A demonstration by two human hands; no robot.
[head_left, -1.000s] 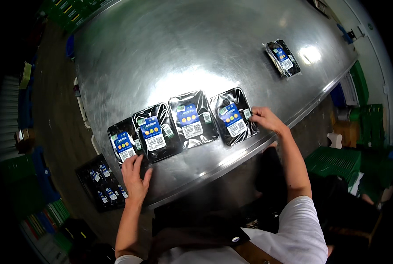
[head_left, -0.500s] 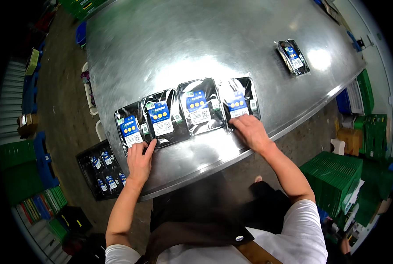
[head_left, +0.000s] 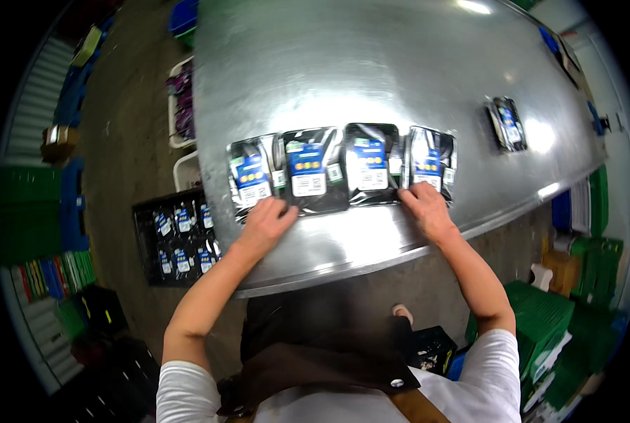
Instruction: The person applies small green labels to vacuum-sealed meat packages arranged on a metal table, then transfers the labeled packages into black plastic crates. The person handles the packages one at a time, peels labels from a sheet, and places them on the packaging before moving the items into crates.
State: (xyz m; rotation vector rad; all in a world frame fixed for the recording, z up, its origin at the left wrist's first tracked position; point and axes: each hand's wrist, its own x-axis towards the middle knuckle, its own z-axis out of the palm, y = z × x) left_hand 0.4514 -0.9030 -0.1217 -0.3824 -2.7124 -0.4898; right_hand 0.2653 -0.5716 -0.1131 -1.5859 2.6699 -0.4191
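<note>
Four black plastic-wrapped trays with blue-and-white labels lie side by side in a row on the metal table [head_left: 286,63]. My left hand [head_left: 264,225] touches the near edge of the leftmost tray [head_left: 250,169], its thumb apart from the fingers and close to the second tray [head_left: 315,201]. At the other end, my right hand [head_left: 430,211] rests on the near edge of the rightmost tray [head_left: 419,141], thumb spread toward the third tray [head_left: 371,158]. Neither hand lifts anything. Both look open, though the fingertips are slightly blurred.
Another wrapped tray [head_left: 506,125] lies apart at the table's right. Below the table's left side stands a black crate [head_left: 145,243] holding several similar trays. White baskets [head_left: 174,106] flank the left edge; stacked green crates [head_left: 537,310] stand at lower right.
The view has turned, so the row now appears straighter and farther right. Both hands stay at the near edges of the end trays. The right thumb now reaches toward the third tray.
</note>
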